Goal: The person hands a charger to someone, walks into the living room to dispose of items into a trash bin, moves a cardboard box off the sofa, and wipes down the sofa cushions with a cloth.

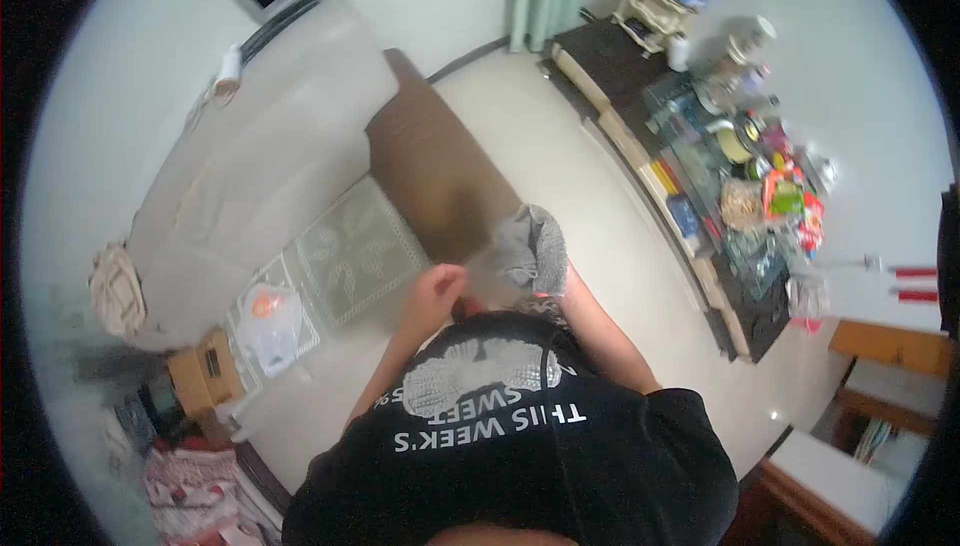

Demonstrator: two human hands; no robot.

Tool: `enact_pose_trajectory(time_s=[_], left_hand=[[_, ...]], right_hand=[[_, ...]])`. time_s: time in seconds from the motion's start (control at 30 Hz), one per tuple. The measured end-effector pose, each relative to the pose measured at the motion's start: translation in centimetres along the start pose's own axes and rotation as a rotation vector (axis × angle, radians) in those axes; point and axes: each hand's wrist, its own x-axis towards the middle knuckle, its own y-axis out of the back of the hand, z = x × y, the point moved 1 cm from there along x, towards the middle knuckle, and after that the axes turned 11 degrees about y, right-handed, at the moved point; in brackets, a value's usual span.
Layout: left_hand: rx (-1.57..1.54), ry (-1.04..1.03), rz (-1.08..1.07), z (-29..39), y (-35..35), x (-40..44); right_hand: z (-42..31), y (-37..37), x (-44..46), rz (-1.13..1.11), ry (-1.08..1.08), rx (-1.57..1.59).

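A grey knitted cloth, its exact kind unclear, hangs over my right hand in front of my body. It covers the fingers, and only the wrist side of the hand shows below it. Toward the left the cloth's lower part is smeared by motion. My left hand is beside that blurred part, its fingers curled and pressed together. Whether it pinches an edge of the cloth cannot be made out. Beneath both hands is my black T-shirt with white print.
A sofa under a pale cover stands at the left, with a brown mat beside it. A plastic bag and a cardboard box sit at lower left. At right, a low dark cabinet carries bottles, jars and food packets.
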Motion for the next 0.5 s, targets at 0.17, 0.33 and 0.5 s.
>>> enact_pose_trajectory(time_s=[0.17, 0.33, 0.5], left_hand=[[-0.088, 0.022, -0.198, 2.8, -1.4, 0.4], [0.024, -0.084, -0.265, 0.8, -3.5, 3.6], [0.118, -0.149, -0.287, 1.7, -5.8, 5.8]], right_hand=[[-1.4, 3.9, -2.0, -0.165, 0.125, 0.034], [-1.4, 0.8, -6.8, 0.185, 0.239, 0.028], [-4.1, 2.6, -8.6, 0.365, 0.126, -0.098]])
